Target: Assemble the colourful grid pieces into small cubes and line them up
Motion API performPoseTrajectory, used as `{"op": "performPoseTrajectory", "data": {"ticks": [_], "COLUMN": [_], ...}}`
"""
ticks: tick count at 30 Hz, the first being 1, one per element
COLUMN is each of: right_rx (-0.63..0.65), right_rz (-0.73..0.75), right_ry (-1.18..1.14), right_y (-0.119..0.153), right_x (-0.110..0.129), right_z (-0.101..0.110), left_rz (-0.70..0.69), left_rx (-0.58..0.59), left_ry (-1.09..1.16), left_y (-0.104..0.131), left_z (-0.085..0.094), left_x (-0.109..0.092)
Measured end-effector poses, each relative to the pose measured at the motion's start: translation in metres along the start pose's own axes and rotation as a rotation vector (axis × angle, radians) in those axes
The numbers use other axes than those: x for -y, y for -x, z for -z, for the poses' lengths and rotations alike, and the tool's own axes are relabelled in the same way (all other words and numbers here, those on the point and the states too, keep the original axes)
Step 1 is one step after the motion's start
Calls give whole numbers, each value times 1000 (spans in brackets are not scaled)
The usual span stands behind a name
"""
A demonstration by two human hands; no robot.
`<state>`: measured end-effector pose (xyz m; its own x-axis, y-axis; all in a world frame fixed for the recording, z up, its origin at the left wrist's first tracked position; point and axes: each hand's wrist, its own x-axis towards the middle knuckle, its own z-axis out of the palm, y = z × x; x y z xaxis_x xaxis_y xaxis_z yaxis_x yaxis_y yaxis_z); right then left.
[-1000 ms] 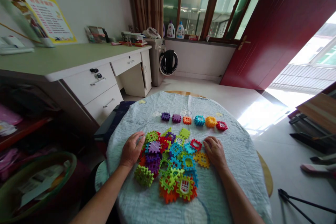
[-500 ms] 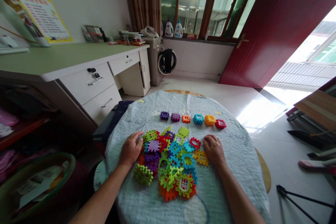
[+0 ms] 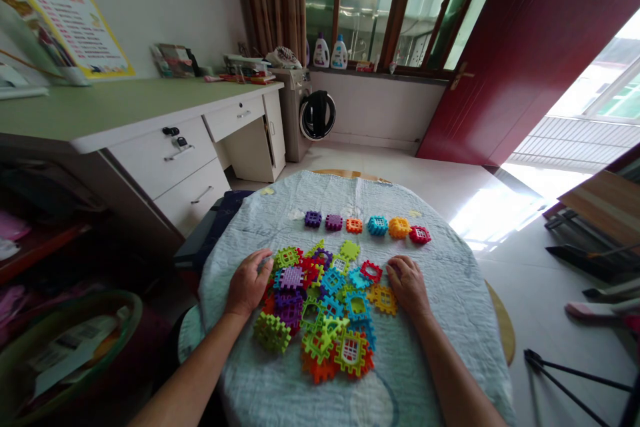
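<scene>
A loose pile of colourful interlocking plastic building tiles (image 3: 311,313) lies on the light blue tablecloth (image 3: 440,360). My left hand (image 3: 249,282) rests on the cloth at the pile's left edge, thumb apart from the fingers, holding nothing. On the other side, my right hand (image 3: 407,283) lies open, its fingertips close to a yellow-orange tile (image 3: 384,299) and a red tile frame (image 3: 371,271). Behind the pile stands a row of small assembled blocks: dark purple (image 3: 313,219), light purple (image 3: 334,222), orange (image 3: 354,225), blue (image 3: 377,225), yellow-orange (image 3: 399,227) and red (image 3: 420,234).
A desk (image 3: 125,103) with drawers runs along the left wall. Beyond the round table are a washing machine (image 3: 295,117) with its door open and a red door (image 3: 495,60). A tub (image 3: 125,320) sits at lower left; black stand legs (image 3: 575,373) are at right.
The camera view has shifted very slightly. Both hands, the pile and the row of blocks stay where they were.
</scene>
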<state>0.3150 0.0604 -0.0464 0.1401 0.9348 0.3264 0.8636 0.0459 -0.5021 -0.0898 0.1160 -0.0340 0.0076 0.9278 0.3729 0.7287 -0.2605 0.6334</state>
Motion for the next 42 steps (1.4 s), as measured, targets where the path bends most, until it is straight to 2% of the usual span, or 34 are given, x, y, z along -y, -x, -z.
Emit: {"op": "performPoseTrajectory", "data": {"ticks": [25, 28, 35, 39, 42], "right_rx": [1, 41, 258, 196, 94], "right_rz": [-21, -20, 83, 36, -82], "right_ry": [-29, -34, -140, -233, -382], "right_y": [1, 3, 1, 0, 3], "right_x": [5, 6, 18, 25, 26], "right_z": [2, 4, 8, 4, 1], "left_rz": [20, 19, 25, 24, 16], "left_rx": [7, 12, 12, 12, 9], "left_ry": [16, -3, -43, -55, -59], "left_y": [-2, -1, -1, -1, -1], "left_z": [3, 0, -4, -4, -3], "left_x": [-4, 0, 6, 5, 3]}}
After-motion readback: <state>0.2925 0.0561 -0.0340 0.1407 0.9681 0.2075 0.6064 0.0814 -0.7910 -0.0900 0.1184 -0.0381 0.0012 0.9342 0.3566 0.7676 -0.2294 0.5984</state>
